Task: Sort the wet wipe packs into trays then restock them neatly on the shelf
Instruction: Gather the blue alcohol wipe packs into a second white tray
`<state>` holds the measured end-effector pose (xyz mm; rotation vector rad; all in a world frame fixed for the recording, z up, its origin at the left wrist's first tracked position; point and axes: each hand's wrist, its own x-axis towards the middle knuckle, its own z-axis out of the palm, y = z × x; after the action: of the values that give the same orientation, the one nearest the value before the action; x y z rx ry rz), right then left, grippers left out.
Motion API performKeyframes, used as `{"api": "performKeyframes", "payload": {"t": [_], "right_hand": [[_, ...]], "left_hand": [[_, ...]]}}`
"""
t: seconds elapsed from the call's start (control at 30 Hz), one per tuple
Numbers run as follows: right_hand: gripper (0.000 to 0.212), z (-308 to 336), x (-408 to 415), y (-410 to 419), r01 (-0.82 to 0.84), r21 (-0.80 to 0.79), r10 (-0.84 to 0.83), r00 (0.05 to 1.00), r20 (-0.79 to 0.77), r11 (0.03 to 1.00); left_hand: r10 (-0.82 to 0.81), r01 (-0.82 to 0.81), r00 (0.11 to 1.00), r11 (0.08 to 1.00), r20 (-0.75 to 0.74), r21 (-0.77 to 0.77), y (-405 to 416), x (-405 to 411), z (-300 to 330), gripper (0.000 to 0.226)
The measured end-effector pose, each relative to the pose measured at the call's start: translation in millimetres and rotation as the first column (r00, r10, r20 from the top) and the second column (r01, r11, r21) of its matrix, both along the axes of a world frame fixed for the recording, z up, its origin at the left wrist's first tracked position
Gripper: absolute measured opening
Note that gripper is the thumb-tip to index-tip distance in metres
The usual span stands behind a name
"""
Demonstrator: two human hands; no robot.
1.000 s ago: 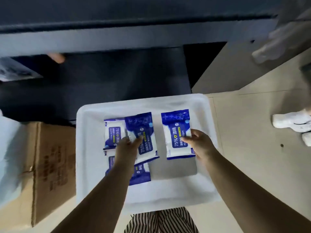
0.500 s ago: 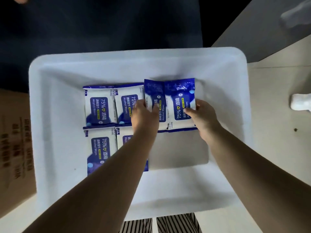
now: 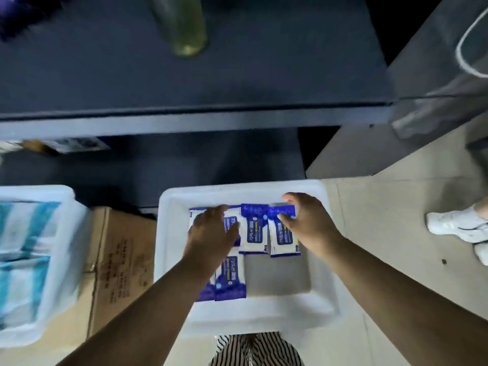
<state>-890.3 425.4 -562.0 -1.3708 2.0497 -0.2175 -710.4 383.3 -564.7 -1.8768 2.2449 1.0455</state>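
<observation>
A white tray (image 3: 319,310) lies on the floor below me, holding several blue-and-white wet wipe packs laid flat. My left hand (image 3: 211,233) rests flat, fingers spread, on the packs at the back left of the row. My right hand (image 3: 309,223) curls over the top edge of the rightmost pack (image 3: 284,237), thumb on its face. Between the hands lies another pack (image 3: 254,231). A further pack (image 3: 230,276) lies in the front row, partly under my left forearm. The dark shelf (image 3: 184,120) runs across in front of the tray.
A second white tray (image 3: 58,260) with light-blue packs sits at the left on a cardboard box (image 3: 121,262). A greenish bottle (image 3: 184,27) stands on the shelf top. Another person's white shoe (image 3: 459,228) is on the floor at the right.
The view has pulled back and up, bringing the shelf and left tray into sight. My right hand has slid up to the top edge of the rightmost pack; my left hand has shifted left over the row.
</observation>
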Motion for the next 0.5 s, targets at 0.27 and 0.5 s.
{"api": "performKeyframes", "payload": {"t": [0.27, 0.5], "right_hand": [[0.042, 234.9, 27.6, -32.0, -0.397, -0.278, 0.326, 0.907, -0.267, 0.875], [0.038, 412.0, 55.9, -35.2, -0.549, -0.445, 0.359, 0.821, -0.444, 0.707]], "left_hand": [[-0.099, 0.107, 0.994, 0.894, 0.042, -0.435, -31.5, 32.3, 215.7, 0.047], [-0.147, 0.058, 0.988, 0.628, -0.044, -0.776, -32.2, 82.1, 384.5, 0.051]]}}
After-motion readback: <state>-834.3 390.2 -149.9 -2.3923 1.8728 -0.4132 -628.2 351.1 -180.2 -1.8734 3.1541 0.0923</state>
